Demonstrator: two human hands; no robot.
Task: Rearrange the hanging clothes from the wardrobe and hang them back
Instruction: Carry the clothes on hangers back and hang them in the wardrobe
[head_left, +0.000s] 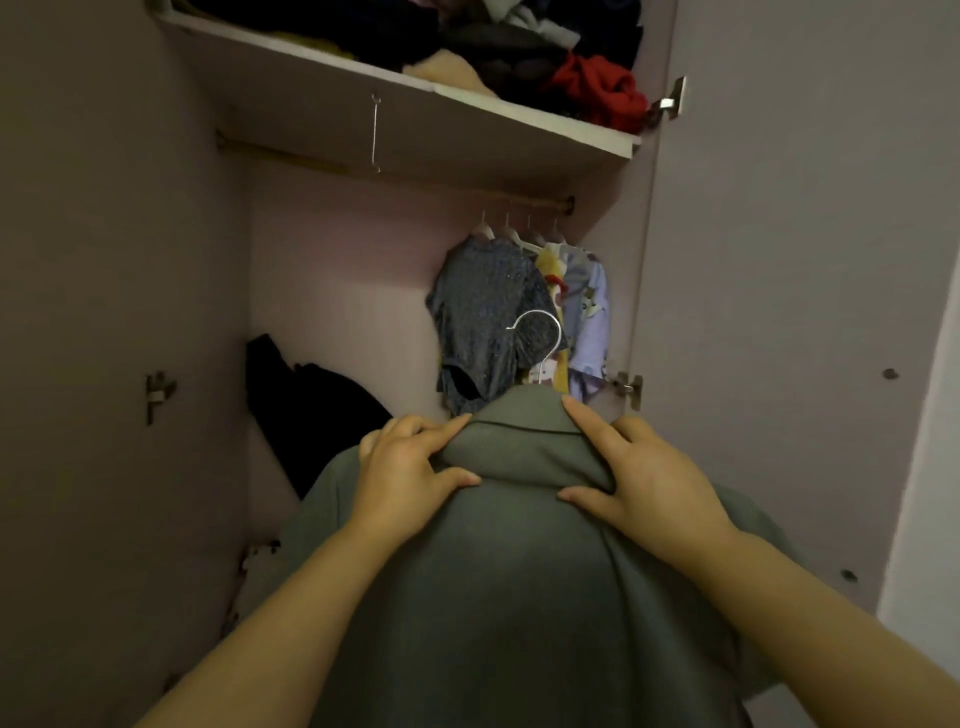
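Note:
A grey-green collared shirt (519, 571) fills the lower middle of the view, on a hanger whose white hook (540, 338) sticks up above the collar. My left hand (410, 467) pinches the left side of the collar between thumb and fingers. My right hand (639, 467) pinches the right side the same way. Beyond them, a wooden rail (519, 200) under the shelf carries several hung garments at its right end: a dark grey sparkly top (483, 322), a yellow patterned piece (553, 270) and a pale lilac printed one (589, 312).
A shelf (415, 114) above the rail is piled with dark, cream and red clothes (597, 88). A bare wire hook (375, 132) hangs under it. A black garment (311, 405) lies low at the left. The open wardrobe door (779, 260) stands to the right.

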